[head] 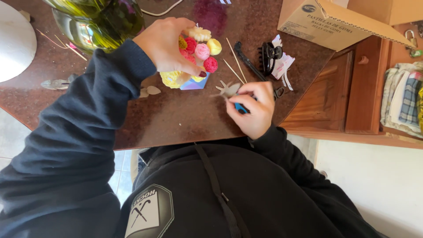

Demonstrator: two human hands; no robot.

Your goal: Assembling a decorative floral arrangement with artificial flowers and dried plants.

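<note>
A dark red-brown stone table [176, 119] fills the upper left and middle of the frame. It has a cut corner at the right. Below it, at the left, a bit of pale tiled floor [118, 169] shows. At the right stands a wooden cabinet [335, 97] with a small knob, and folded cloths [403, 99] lie on a shelf at the far right. A cardboard box [328, 22] sits at the upper right, partly over the table edge. A green glass vase [97, 20] stands at the top left, and a white round thing [15, 39] peeks in at the left edge.

The left hand [169, 46] is curled around a small bunch of paper flowers [198, 50], pink, red and yellow, in the upper middle of the frame. The thumb and fingers pinch it, and the bunch rests on the table.

The right hand [251, 108] is closed in a pinch, just right of the middle. It holds a small grey paper leaf shape [227, 90] and something blue [241, 108], maybe a tool; I cannot tell what it is.

It looks like the person is adding leaves to the flower bunch. The next move likely needs the leaf brought over to the bunch and tucked in gently, while the left hand keeps the flowers from tipping.

Thin wooden sticks [233, 59] lie between the two hands. A black hair clip [269, 55] and black scissors [255, 70] lie near the right hand. Two more grey leaves [149, 91] lie just below the bunch.
</note>
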